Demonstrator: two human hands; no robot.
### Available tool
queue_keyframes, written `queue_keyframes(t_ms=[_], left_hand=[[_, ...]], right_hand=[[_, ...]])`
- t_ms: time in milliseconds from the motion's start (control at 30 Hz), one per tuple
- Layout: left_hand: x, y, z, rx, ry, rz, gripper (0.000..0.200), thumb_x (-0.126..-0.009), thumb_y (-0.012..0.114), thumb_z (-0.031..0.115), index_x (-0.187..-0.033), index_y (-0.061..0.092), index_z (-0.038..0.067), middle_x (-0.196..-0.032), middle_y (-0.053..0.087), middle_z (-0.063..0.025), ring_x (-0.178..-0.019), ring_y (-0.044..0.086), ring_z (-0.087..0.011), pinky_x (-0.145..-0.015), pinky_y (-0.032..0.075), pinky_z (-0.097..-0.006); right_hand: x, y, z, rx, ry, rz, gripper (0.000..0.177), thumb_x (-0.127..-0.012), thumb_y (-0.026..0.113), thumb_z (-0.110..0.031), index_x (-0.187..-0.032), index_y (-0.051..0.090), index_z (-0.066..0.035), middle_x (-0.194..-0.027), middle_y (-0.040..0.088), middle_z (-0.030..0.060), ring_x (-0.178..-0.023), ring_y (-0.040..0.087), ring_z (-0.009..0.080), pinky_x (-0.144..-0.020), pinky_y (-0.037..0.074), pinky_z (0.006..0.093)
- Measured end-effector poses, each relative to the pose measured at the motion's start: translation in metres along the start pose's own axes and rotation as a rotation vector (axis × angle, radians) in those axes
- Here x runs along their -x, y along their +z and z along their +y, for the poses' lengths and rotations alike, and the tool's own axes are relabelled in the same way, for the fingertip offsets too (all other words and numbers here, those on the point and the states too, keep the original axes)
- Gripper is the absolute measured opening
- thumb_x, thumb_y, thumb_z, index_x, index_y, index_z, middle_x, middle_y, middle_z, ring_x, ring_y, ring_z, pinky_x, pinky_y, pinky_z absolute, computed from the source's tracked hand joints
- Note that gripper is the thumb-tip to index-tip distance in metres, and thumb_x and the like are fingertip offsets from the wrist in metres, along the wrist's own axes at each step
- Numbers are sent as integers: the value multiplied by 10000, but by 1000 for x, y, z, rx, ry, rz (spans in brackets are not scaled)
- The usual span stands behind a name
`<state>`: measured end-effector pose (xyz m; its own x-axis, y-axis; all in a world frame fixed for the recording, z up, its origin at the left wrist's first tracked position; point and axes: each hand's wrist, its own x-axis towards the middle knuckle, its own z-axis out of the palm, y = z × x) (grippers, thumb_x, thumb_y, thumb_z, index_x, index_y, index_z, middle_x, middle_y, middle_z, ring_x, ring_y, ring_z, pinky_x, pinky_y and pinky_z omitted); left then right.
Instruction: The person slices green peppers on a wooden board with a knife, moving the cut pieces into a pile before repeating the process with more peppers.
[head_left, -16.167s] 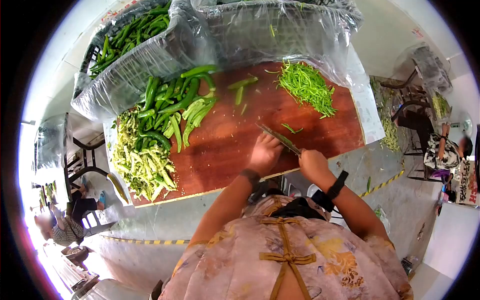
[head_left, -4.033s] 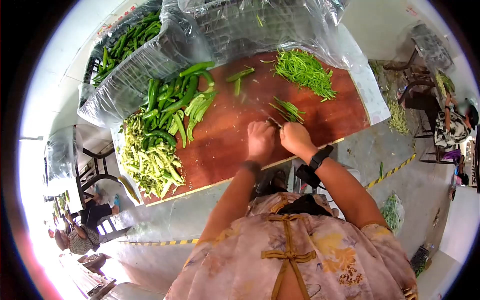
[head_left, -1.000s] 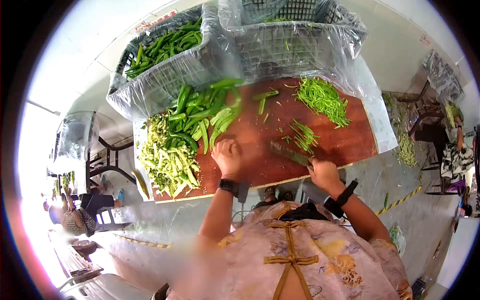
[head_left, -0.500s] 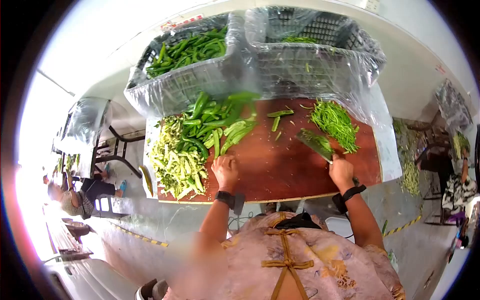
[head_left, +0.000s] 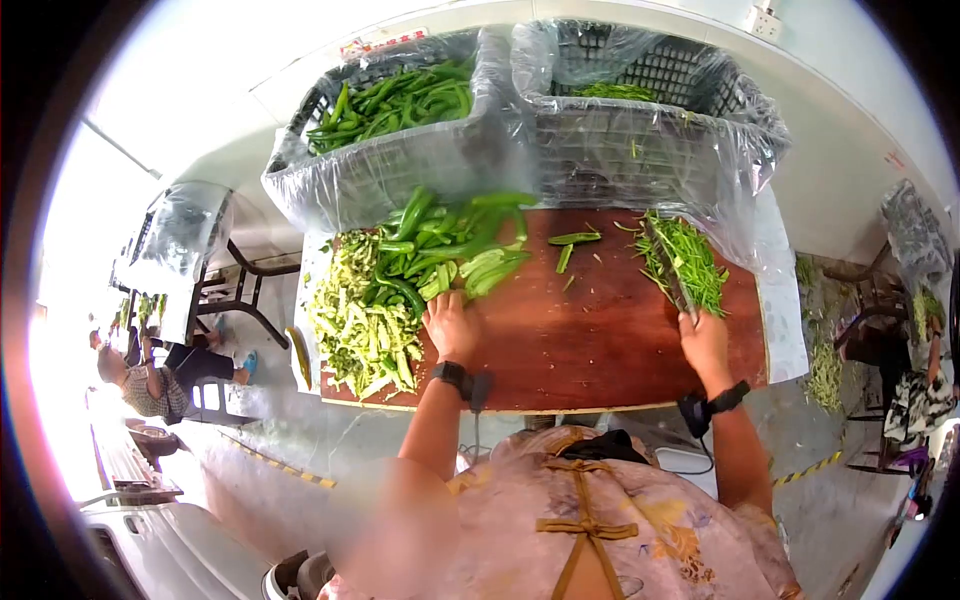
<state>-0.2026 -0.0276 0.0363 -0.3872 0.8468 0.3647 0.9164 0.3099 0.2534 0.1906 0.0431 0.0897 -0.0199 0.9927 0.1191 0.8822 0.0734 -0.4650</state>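
Note:
My right hand (head_left: 706, 345) grips the handle of a cleaver (head_left: 672, 268), its blade seen nearly edge-on against a pile of finely shredded green pepper (head_left: 706, 270) at the board's right. On the left, my left hand (head_left: 450, 328) reaches with fingers slightly apart to the near edge of some cut pepper pieces (head_left: 490, 270), its fingertips touching them. Whole green peppers (head_left: 415, 235) lie just beyond. Left of that hand is a heap of pale pepper cores and scraps (head_left: 360, 325). A few loose pepper pieces (head_left: 574, 239) rest mid-board.
Behind the red-brown board (head_left: 570, 350) stand two plastic-lined crates: the left crate (head_left: 375, 170) holds whole peppers, the right crate (head_left: 650, 150) some shredded green. One person (head_left: 150, 385) sits far left, another person (head_left: 915, 385) far right. Scraps (head_left: 823, 375) lie on the floor.
The cleaver has moved from the board's middle right onto the shredded pile, its blade turned more upright. My left hand has moved slightly up to the cut peppers, its fingers less curled.

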Motion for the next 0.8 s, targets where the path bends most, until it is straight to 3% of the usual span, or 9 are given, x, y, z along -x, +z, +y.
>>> queue_keyframes(t_ms=[133,200,400,567,667,733,767,800], left_hand=[[-4,7,-3,-1,-7,-43,376,-731,619,153,-1098,558,96,-1032,578,-105,-1021,501,-302,-857,395,-445],[-5,6,-3,1,-27,-55,359,-722,586,118,-1079,559,86,-1023,574,-133,-976,525,-332,-801,429,-453],[-1,-18,10,174,53,-75,323,-729,566,57,-1051,556,84,-950,549,-170,-836,562,-372,-720,483,-445],[-4,-23,59,385,209,-37,180,-724,598,18,-895,617,71,-923,556,-145,-828,575,-345,-715,494,-404],[1,3,88,259,377,-231,216,-725,621,94,-937,613,52,-992,566,-138,-854,581,-319,-754,495,-397],[12,33,117,-18,601,-539,140,-761,597,113,-879,641,52,-981,589,-127,-791,612,-311,-736,501,-409],[19,33,130,-19,602,-542,140,-761,597,113,-879,641,52,-981,589,-127,-791,612,-311,-736,501,-409],[26,33,142,269,689,-302,141,-764,594,116,-880,643,54,-954,602,-133,-815,604,-309,-752,493,-414]], right_hand=[[56,11,9,-55,12,-185,239,-810,601,-252,-791,610,-14,-715,603,225,-703,592,411,-638,461,485],[80,17,17,-124,-86,-138,211,-782,621,-198,-824,629,9,-689,600,210,-675,598,388,-612,463,455],[107,10,20,-114,13,-181,229,-807,599,-213,-897,641,-8,-785,625,221,-773,606,402,-695,476,465],[113,2,15,-128,50,-183,230,-810,599,-214,-906,640,-9,-800,627,224,-785,606,404,-701,476,465],[119,1,15,-133,71,-187,231,-812,599,-216,-909,637,-10,-803,626,225,-787,603,408,-698,474,469],[121,3,18,-136,89,-183,233,-813,599,-216,-913,636,-10,-802,626,225,-787,602,410,-696,473,471],[122,5,21,-111,77,-185,234,-814,598,-217,-917,636,-10,-803,626,225,-785,602,411,-695,473,471],[122,4,20,-88,65,-186,235,-815,596,-217,-922,636,-11,-803,626,226,-784,601,412,-694,473,471]])
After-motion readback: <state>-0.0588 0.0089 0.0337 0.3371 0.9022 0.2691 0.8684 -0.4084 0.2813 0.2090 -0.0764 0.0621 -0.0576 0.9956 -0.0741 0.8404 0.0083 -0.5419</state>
